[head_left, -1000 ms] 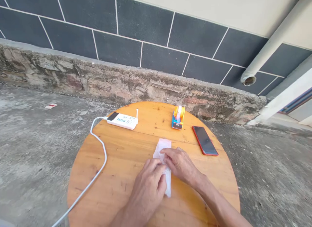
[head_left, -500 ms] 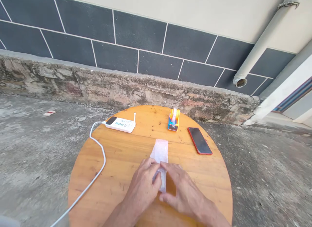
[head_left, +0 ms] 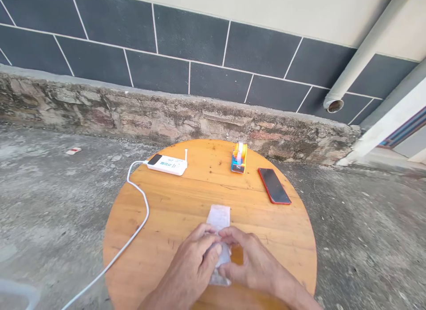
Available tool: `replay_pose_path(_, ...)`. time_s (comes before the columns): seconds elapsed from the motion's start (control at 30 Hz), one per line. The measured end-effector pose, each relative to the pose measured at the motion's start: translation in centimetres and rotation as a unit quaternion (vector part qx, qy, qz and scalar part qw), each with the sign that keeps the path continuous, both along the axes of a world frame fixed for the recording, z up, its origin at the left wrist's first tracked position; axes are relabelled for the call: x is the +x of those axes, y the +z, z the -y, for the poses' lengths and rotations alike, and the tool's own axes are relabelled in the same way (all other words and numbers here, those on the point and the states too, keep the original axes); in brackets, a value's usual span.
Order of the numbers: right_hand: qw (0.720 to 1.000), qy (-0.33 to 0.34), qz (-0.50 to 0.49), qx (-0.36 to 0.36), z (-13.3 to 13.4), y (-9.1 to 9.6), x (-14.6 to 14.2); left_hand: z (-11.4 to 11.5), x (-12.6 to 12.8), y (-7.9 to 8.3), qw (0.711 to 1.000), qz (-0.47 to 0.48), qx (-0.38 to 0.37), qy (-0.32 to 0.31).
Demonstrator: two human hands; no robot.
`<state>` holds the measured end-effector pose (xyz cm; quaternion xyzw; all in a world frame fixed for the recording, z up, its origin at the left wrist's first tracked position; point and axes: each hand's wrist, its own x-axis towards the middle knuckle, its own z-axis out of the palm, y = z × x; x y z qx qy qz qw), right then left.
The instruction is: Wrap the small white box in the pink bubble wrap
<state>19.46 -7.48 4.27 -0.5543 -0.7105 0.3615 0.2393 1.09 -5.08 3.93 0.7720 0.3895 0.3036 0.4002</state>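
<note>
A whitish, translucent strip of wrapping [head_left: 219, 216] lies lengthwise on the round wooden table [head_left: 159, 230], its far end flat and its near end sticking out below my fingers. My left hand [head_left: 191, 259] comes over its left side, with bent fingers and thumb pressed on the wrapping. From the right, my right hand [head_left: 251, 256] curls its fingers and thumb onto the right edge. The fingertips of both hands nearly meet over the strip's middle, which they partly hide. Whether anything lies inside the wrapping, I cannot tell.
A yellow and blue tape dispenser [head_left: 238, 159] stands near the table's far edge. Right of it lies a red-edged phone [head_left: 274, 186]. At the far left rests a white device [head_left: 168, 164], its white cable [head_left: 146, 208] running down over the left edge. A stone-based wall [head_left: 149, 114] stands behind.
The strip has come nearer to me, its near end now showing below my hands. My right fingers have bent inward more. The view has shifted slightly.
</note>
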Motion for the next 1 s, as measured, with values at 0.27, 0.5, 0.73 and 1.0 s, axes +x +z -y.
replay_pose_path(0.27,0.987,0.042,-0.115,-0.104,-2.3,0.5,0.3,-0.4,-2.1,1.0,0.995,-0.034,-0.017,-0.097)
replay_pose_path(0.5,0.997,0.072,-0.036,-0.020,-2.8,1.0,0.2,-1.7,-1.9,0.5,0.992,-0.020,-0.064,-0.104)
replay_pose_path(0.73,0.998,0.016,0.049,0.034,-0.4,1.2,0.5,-3.0,-1.6,0.8,0.983,0.000,-0.151,-0.102)
replay_pose_path(1.0,0.993,0.032,0.084,0.083,-1.3,0.9,-0.2,-3.5,-1.1,0.6,0.966,0.065,-0.230,-0.100)
